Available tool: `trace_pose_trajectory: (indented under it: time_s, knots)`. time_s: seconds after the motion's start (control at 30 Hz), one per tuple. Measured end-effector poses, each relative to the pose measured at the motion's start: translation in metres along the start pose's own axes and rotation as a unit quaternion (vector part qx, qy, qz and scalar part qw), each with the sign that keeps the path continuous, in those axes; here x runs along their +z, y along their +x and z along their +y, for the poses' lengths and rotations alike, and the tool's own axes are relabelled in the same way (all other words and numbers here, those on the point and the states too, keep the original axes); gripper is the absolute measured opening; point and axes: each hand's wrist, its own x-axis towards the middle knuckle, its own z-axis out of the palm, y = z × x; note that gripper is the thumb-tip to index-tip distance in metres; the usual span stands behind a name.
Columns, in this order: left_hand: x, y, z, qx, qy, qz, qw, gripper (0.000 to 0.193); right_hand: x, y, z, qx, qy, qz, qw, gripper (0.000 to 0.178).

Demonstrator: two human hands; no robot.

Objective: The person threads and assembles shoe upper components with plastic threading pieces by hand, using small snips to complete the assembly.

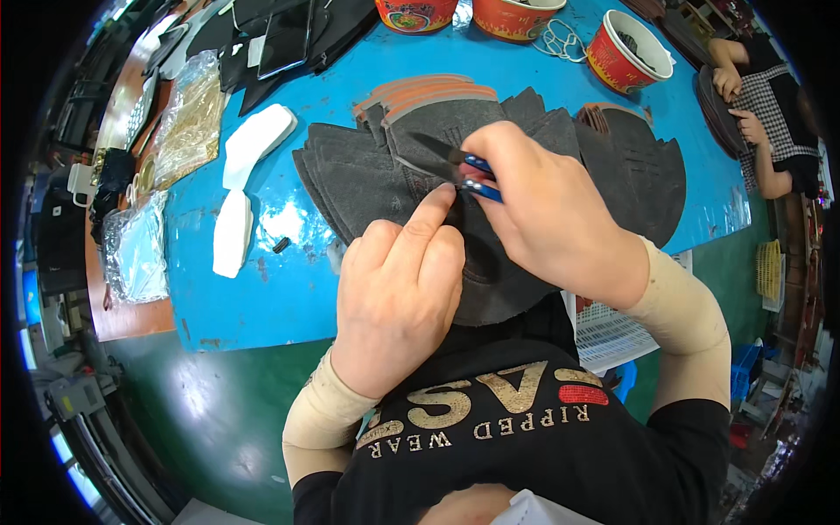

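My right hand (560,214) grips small scissors (479,179) with blue handles, their dark blades parted over the top piece. Beneath them is a dark grey, suede-like cut piece (503,302) with stitched marks and a rounded near edge. My left hand (401,293) is at its left side, the index fingertip pressing close to the scissors and the other fingers curled. The left thumb is hidden. Stacks of similar grey pieces (337,179), some edged in orange, fan out underneath. Another stack (643,171) lies to the right.
White pads (254,144) and a small black scrap (281,245) lie left on the blue table (227,319). Paper tubs (617,66) stand at the back, near a phone (286,35). Plastic-wrapped packs (136,249) are far left. Another person (770,114) works at the right.
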Motion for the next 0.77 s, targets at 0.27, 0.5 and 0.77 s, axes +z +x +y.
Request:
trace_pose_trajectory:
  time_s: [0.27, 0.5, 0.77]
  knots:
    - [-0.003, 0.0, 0.001, -0.018, -0.009, -0.024, 1.0, 0.017, -0.064, -0.057, 0.002, 0.307, 0.465, -0.013, 0.83, 0.023]
    - [-0.015, 0.008, 0.007, -0.021, -0.03, -0.095, 0.995, 0.019, -0.09, -0.174, 0.055, 0.421, 0.418, 0.059, 0.803, 0.034]
    - [-0.019, 0.014, 0.007, -0.02, -0.028, -0.143, 0.989, 0.021, -0.071, -0.243, 0.103, 0.464, 0.11, -0.104, 0.873, 0.025]
